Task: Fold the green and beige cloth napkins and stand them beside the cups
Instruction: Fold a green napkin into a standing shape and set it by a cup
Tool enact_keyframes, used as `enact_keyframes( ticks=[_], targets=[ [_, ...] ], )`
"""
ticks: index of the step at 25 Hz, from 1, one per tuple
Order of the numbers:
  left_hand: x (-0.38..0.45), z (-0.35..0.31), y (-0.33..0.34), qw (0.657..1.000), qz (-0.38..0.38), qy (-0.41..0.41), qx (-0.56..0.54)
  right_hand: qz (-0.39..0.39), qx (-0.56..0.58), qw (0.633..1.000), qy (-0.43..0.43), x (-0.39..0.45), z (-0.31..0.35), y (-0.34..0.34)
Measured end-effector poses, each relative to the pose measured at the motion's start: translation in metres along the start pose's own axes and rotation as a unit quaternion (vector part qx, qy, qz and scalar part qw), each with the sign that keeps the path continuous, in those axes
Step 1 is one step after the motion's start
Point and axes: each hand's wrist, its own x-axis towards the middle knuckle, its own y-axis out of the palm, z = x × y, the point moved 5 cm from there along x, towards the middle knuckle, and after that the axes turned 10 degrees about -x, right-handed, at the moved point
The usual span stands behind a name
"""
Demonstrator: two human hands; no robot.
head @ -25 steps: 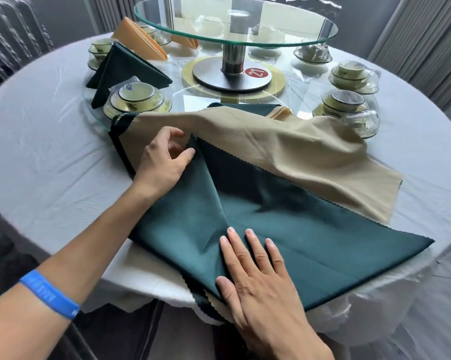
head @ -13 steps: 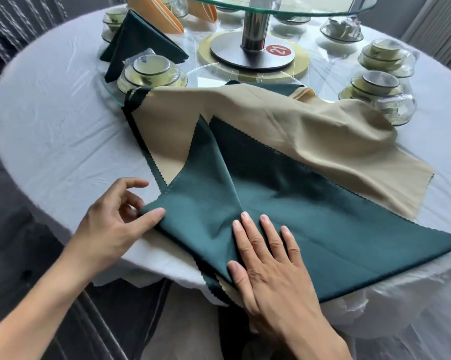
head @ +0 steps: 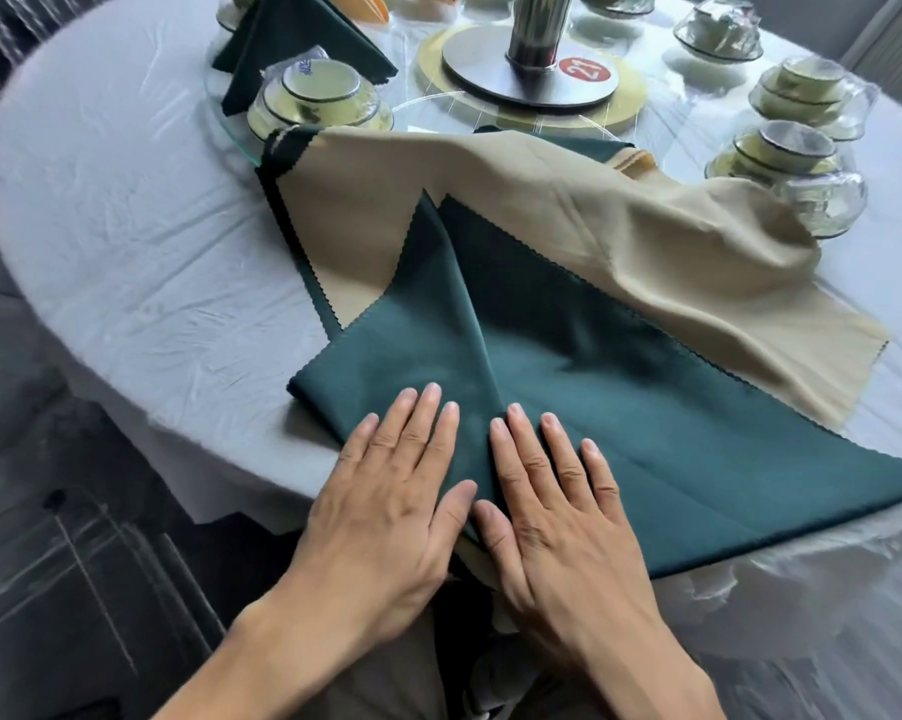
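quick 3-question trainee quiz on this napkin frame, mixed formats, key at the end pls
1. True or false: both the left hand and the right hand lie flat, fingers straight, on the dark green cloth napkin.
2. Multiple choice: the beige cloth napkin lies (A) spread under the green one, (B) standing beside a cup, (C) held up in the air.
3. Fill in: the red round tag on the silver metal turntable base reads ___.

Key: 1 true; 2 A; 3 21.
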Motion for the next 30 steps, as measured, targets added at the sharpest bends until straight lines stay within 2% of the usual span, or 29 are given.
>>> enact_keyframes(
  ticks=[3, 7, 9, 11, 12, 13, 15, 17, 20, 22, 26, 28, 30],
  targets=[
    [0.009, 0.027, -0.004, 0.998, 0.018, -0.020, 0.059, -0.005, -0.002, 1.000, -0.003, -0.009, -0.003, -0.001],
    [0.028, 0.075, -0.027, 0.987, 0.104, -0.081, 0.088, -0.011, 0.009, 1.000, 0.004, -0.008, -0.002, -0.001],
    [0.033, 0.084, -0.041, 0.981, 0.093, -0.129, 0.110, -0.011, 0.009, 1.000, 0.003, -0.009, -0.002, -0.001],
    [0.028, 0.057, -0.048, 0.984, -0.012, -0.097, 0.146, -0.006, 0.011, 1.000, 0.002, -0.010, -0.002, -0.001],
    [0.022, 0.035, -0.043, 0.990, -0.054, -0.062, 0.116, -0.007, 0.012, 1.000, 0.003, -0.009, -0.001, -0.002],
    [0.016, 0.015, -0.032, 0.995, -0.069, -0.026, 0.069, -0.007, 0.016, 1.000, 0.003, -0.007, 0.000, -0.003],
    [0.012, -0.013, -0.008, 0.999, -0.048, 0.020, -0.007, 0.004, 0.039, 0.999, -0.012, -0.007, 0.002, -0.005],
    [0.017, -0.023, 0.007, 0.999, -0.030, 0.035, -0.008, 0.014, 0.128, 0.990, -0.050, -0.010, -0.005, -0.013],
    [0.024, -0.022, 0.016, 0.998, -0.010, 0.056, 0.035, 0.089, 0.306, 0.945, -0.072, -0.024, -0.048, -0.024],
    [0.022, -0.022, 0.019, 0.997, 0.006, 0.062, 0.051, 0.078, 0.285, 0.954, -0.050, -0.035, -0.094, -0.021],
    [0.021, -0.024, 0.016, 0.994, 0.041, 0.076, 0.068, 0.026, 0.167, 0.985, 0.031, -0.039, -0.190, 0.000],
    [0.021, -0.025, 0.015, 0.992, 0.044, 0.086, 0.080, 0.039, 0.160, 0.985, 0.046, -0.033, -0.231, 0.003],
    [0.021, -0.026, 0.016, 0.992, 0.045, 0.085, 0.085, 0.094, 0.177, 0.978, 0.049, -0.029, -0.256, 0.000]
  ],
)
